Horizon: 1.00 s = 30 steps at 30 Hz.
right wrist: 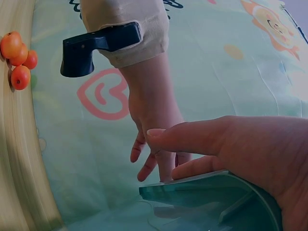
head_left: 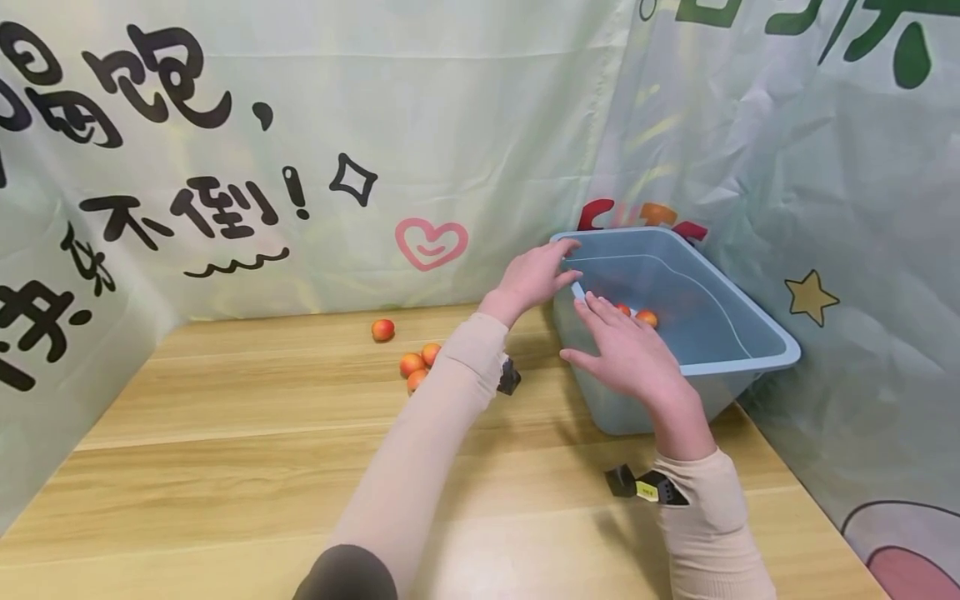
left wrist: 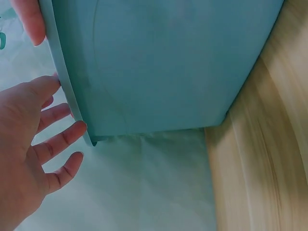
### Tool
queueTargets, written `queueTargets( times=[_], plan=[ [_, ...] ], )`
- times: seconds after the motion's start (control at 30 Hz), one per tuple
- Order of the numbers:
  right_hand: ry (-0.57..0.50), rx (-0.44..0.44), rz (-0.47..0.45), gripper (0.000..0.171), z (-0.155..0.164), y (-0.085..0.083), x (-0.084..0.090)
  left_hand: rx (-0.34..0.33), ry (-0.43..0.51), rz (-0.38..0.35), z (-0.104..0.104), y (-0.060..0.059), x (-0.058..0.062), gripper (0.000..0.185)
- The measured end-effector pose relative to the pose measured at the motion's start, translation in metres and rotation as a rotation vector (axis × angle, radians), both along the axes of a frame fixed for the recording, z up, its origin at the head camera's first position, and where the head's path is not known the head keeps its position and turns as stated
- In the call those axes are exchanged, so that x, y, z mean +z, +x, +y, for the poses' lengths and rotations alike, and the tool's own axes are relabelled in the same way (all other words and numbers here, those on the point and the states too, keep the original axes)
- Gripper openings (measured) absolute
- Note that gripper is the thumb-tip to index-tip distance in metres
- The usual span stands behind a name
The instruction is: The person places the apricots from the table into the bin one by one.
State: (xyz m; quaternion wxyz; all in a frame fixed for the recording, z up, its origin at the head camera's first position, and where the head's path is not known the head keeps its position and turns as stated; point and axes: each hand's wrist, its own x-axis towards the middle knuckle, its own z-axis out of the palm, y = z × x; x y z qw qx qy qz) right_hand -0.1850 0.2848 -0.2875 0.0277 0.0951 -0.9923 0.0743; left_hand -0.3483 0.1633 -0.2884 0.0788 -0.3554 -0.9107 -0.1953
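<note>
A blue plastic bin [head_left: 738, 365] stands at the right of the table, with a few small orange-red fruits [head_left: 647, 318] visible inside. My left hand [head_left: 528, 279] is at the bin's left rim, its fingers spread and loosely bent; the left wrist view shows the thumb against or very near the rim [left wrist: 65, 72]. Nearer to me, my right hand [head_left: 633, 350] lies over the same rim with straight fingers and the thumb apart outside the wall. Neither hand appears to hold a fruit. Part of the bin's inside is hidden behind the right hand.
Several loose orange-red fruits [head_left: 412, 364] lie on the wooden table [head_left: 225, 467] left of the bin, partly behind my left forearm. A lone fruit [head_left: 382, 330] sits further back. Printed cloth walls [head_left: 480, 108] enclose the back and sides, close behind the bin.
</note>
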Motion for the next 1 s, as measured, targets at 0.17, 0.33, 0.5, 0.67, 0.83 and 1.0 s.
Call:
queueTargets(
  times=[0.17,0.33,0.5,0.67,0.83,1.0],
  plan=[
    [-0.001,0.0,-0.008,0.081,-0.001,-0.001,0.001,0.009,0.006,0.005,-0.007,0.001,-0.003,0.052],
    [0.002,-0.003,-0.006,0.08,-0.001,-0.001,0.002,0.012,0.01,0.032,-0.016,0.005,-0.007,0.05],
    [0.004,-0.006,-0.004,0.08,0.0,0.0,0.002,0.015,0.013,0.056,-0.03,0.013,-0.014,0.051],
    [0.002,-0.003,-0.003,0.079,0.0,-0.001,0.002,0.022,0.043,0.063,-0.045,0.023,-0.023,0.05],
    [0.001,-0.002,-0.003,0.08,0.0,-0.001,0.001,0.017,0.087,0.079,-0.063,0.03,-0.033,0.048],
    [-0.007,-0.003,-0.01,0.081,-0.001,0.0,0.001,0.025,0.082,0.092,-0.085,0.039,-0.042,0.048]
  ],
)
